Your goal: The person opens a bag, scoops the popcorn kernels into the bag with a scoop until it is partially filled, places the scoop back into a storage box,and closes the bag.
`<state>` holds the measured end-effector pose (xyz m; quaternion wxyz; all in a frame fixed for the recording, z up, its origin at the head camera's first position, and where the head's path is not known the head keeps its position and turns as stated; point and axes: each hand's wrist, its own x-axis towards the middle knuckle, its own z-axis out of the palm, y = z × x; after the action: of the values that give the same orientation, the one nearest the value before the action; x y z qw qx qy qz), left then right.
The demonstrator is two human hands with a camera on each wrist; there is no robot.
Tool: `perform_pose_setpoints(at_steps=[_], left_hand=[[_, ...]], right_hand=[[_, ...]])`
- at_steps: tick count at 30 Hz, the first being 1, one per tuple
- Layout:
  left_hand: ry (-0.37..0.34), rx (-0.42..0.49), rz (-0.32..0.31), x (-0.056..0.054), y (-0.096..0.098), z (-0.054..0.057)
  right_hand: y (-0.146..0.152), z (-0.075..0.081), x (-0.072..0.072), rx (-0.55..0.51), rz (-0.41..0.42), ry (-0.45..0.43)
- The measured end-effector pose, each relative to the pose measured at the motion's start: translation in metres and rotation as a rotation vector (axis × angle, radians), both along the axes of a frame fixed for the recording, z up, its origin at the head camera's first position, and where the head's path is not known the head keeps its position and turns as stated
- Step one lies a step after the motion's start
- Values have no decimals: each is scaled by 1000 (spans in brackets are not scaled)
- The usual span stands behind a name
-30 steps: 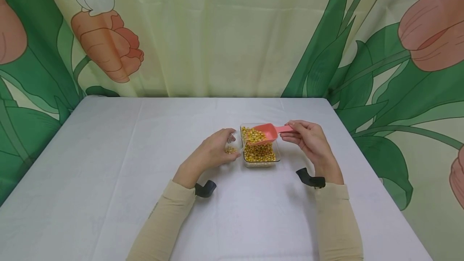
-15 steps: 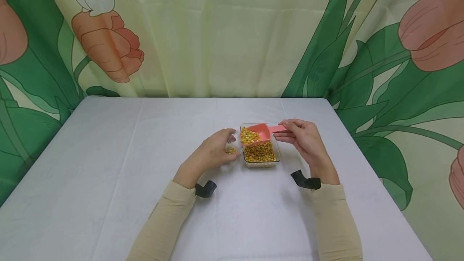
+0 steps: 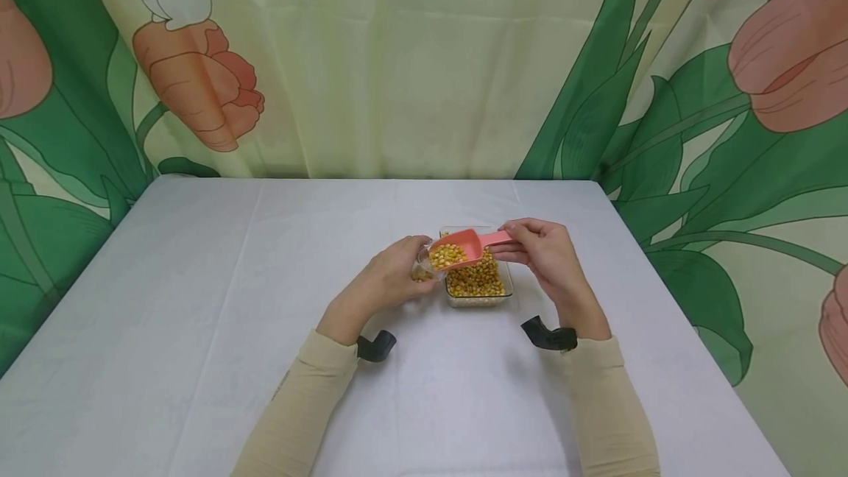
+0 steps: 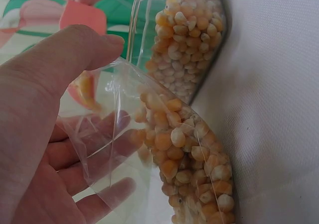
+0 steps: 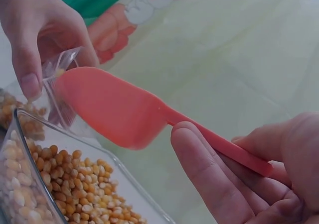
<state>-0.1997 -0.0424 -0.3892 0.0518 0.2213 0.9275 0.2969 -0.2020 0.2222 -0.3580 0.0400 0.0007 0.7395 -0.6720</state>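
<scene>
My left hand (image 3: 387, 274) holds a clear plastic bag (image 4: 112, 149) by its mouth, thumb on one side and fingers spread on the other. Corn kernels (image 4: 172, 144) fill the lower part of the bag. With thumb and fingers, my right hand (image 3: 546, 256) grips the handle of a pink scoop (image 5: 112, 107). The head view shows kernels (image 3: 447, 256) lying in the scoop's bowl. Its front lip is at the bag's mouth, tilted toward it. Below the scoop is a rectangular glass container (image 3: 509, 284) of corn kernels (image 5: 82, 189).
A white cloth covers the table (image 3: 199, 315), with its far edge against a printed curtain (image 3: 424, 94). Each wrist wears a black mount, the left mount (image 3: 375, 346) and the right mount (image 3: 550, 333). The container stands right beside the bag.
My right hand has moved left with the scoop, from over the glass container to the bag's mouth. The left hand and the bag have stayed in place.
</scene>
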Motion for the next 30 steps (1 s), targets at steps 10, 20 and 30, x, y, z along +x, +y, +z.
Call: perform_pose_setpoints(at_steps=[10, 20, 30], left_hand=[[20, -3, -10, 0, 0, 0], [65, 14, -37, 0, -1, -1], [70, 26, -45, 0, -1, -1]], right_hand=[[-7, 6, 7, 109, 15, 93], [-14, 16, 15, 203, 23, 186], [-13, 18, 15, 218, 20, 201]])
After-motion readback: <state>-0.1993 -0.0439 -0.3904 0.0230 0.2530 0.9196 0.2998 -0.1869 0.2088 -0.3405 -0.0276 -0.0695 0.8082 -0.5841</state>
